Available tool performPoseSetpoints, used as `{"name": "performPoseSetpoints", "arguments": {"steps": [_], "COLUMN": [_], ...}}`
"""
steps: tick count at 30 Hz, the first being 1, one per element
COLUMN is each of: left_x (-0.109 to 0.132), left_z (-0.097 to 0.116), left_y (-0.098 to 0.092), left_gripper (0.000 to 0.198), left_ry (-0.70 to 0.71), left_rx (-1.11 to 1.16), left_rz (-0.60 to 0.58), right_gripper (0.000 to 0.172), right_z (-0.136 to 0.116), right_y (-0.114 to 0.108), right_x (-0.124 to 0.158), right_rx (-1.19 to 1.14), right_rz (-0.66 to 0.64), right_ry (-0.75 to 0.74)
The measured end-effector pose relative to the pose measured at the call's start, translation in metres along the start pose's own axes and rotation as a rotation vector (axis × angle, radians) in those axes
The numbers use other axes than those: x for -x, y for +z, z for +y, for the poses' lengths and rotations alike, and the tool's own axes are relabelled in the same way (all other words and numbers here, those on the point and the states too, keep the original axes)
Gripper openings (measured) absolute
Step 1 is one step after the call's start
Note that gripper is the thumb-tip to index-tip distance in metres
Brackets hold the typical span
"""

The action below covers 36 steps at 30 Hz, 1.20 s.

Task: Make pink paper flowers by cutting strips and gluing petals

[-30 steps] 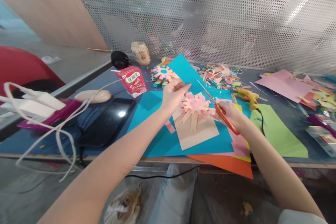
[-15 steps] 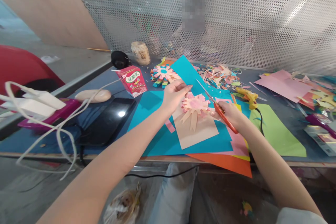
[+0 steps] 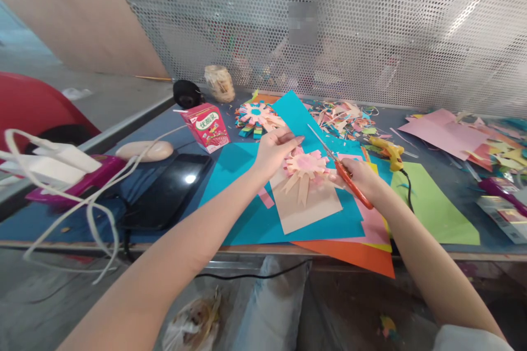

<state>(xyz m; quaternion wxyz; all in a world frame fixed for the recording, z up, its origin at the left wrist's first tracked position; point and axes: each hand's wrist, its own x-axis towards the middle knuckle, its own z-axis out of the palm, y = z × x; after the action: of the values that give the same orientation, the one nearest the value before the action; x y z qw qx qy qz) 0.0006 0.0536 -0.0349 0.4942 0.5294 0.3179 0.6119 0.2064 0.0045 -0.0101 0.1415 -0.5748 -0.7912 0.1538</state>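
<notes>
Left hand [image 3: 275,148] grips blue paper [image 3: 290,109]; right hand [image 3: 364,176] grips scissors [image 3: 348,177]. Behind the carton [image 3: 209,131], straw [image 3: 180,111] inserted, stands a jar [image 3: 219,84], contents indistinct; in front lies a phone [image 3: 171,194].

You have a strip of bright blue paper [image 3: 295,112] pinched near its 7 o'clock edge by your left fingers [image 3: 290,145], slanting with its squared far end toward 11 o'clock, over the desk [image 3: 436,165]. Its surface looks plain and mostly flat; you can't make out where its lower end stops. Your scissors [image 3: 349,178] sit toward 4 or 5 o'clock from the paper, gripped at the orange-red handle by your right fingers [image 3: 358,168]. Their slim, silvery blades point between 10 and 11 o'clock, the tip in front of the paper's right-hand side; whether it touches, you can't tell.
</notes>
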Motion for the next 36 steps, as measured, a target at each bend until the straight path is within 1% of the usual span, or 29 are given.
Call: {"name": "performPoseSetpoints", "arguments": {"steps": [6, 9, 11, 15, 20, 27, 30, 33, 36], "left_x": [0.0, -0.0008, -0.0012, -0.0007, 0.0022, 0.0023, 0.003, 0.0041, 0.0044], "left_z": [0.0003, 0.0001, 0.0, -0.0008, -0.0007, -0.0013, -0.0003, 0.0019, 0.0032], "left_y": [0.0014, 0.002, 0.0017, -0.0002, 0.0002, 0.0003, 0.0006, 0.0018, 0.0028], "left_gripper": [0.032, 0.029, 0.028, 0.026, 0.026, 0.027, 0.027, 0.028, 0.027], "left_ry": [-0.022, -0.034, -0.015, 0.014, -0.016, -0.033, -0.06, -0.048, -0.035], "left_rx": [0.021, 0.05, 0.043, -0.042, -0.104, -0.105, -0.098, -0.123, -0.138], "left_rz": [-0.004, 0.054, 0.078, 0.048, 0.005, -0.001, -0.015, -0.058, -0.075], "right_gripper": [0.045, 0.044, 0.044, 0.045, 0.047, 0.051, 0.05, 0.048, 0.047], "right_z": [-0.0048, -0.0073, -0.0079, -0.0067, -0.0039, -0.0069, -0.0062, -0.0045, -0.0046], "right_y": [-0.0022, -0.0032, -0.0033, -0.0022, -0.0011, -0.0004, -0.0001, -0.0002, -0.0001], "right_x": [-0.0019, -0.002, -0.0017, -0.0002, 0.0012, -0.0021, -0.0006, 0.0014, 0.0012], "right_rx": [0.062, 0.066, 0.06, 0.011, -0.021, -0.013, -0.04, -0.061, -0.059], "right_rz": [-0.016, -0.019, -0.021, -0.023, 0.004, -0.011, -0.004, 0.02, 0.024], "right_ry": [0.03, 0.04, 0.042, 0.034, 0.009, 0.072, 0.043, 0.002, 0.014]}}
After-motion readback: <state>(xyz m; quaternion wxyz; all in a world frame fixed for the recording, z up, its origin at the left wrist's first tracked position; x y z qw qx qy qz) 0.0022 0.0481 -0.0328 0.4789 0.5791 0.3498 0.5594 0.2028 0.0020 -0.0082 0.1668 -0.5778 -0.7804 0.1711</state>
